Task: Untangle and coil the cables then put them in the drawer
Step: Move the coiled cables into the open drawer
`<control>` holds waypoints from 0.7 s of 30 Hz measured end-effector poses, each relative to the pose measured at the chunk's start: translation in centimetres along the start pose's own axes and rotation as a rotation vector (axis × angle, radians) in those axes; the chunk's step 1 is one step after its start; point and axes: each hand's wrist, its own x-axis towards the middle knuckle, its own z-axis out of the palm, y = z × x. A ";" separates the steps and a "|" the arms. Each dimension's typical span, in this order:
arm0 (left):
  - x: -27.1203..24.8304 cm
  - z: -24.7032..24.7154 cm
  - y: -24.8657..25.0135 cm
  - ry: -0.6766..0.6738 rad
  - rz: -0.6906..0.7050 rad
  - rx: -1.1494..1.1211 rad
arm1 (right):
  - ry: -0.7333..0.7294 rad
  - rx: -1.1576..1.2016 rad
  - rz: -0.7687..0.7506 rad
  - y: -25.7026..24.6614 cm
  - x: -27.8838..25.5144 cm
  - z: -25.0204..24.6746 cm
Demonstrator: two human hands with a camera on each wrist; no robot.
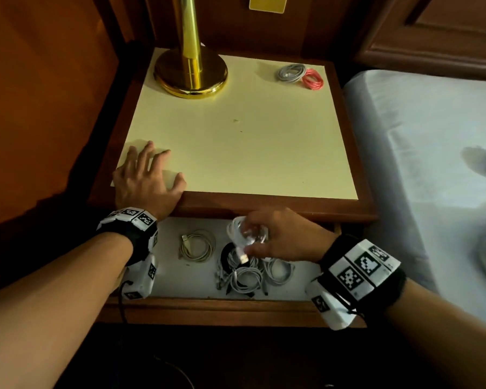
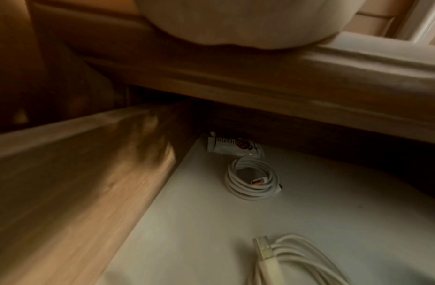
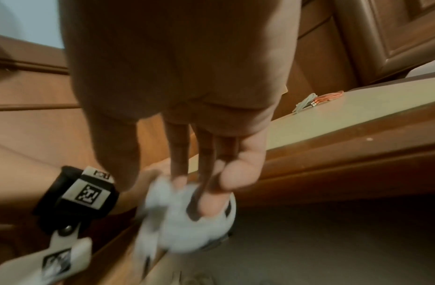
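My right hand [image 1: 254,241] hovers over the open drawer [image 1: 208,306] and pinches a coiled white cable [image 1: 240,230]; the right wrist view shows that coil [image 3: 187,217] blurred under the fingertips [image 3: 181,178]. Below it lie a heap of coiled white cables [image 1: 249,276] and a beige coil [image 1: 197,245]. A grey coil [image 1: 291,73] and a pink coil [image 1: 313,80] sit on the nightstand top at the back right. My left hand [image 1: 149,175] rests flat on the top's front left corner, holding nothing.
A brass lamp base [image 1: 191,74] stands at the back left of the cream top [image 1: 236,141]. Deep in the drawer are another white coil [image 2: 253,178] and a snack wrapper [image 2: 232,146]. A bed [image 1: 432,164] lies close on the right, wood panelling on the left.
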 end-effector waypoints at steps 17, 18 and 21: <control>0.1 0.4 -0.4 -0.005 0.023 0.019 | 0.573 -0.020 0.492 13.4 19.5 -16.2; 0.1 0.4 -0.4 -0.004 0.025 0.018 | 0.598 0.004 0.516 13.9 20.4 -16.6; 0.1 0.2 -0.5 0.001 0.029 0.017 | 0.578 -0.045 0.593 15.1 22.3 -17.2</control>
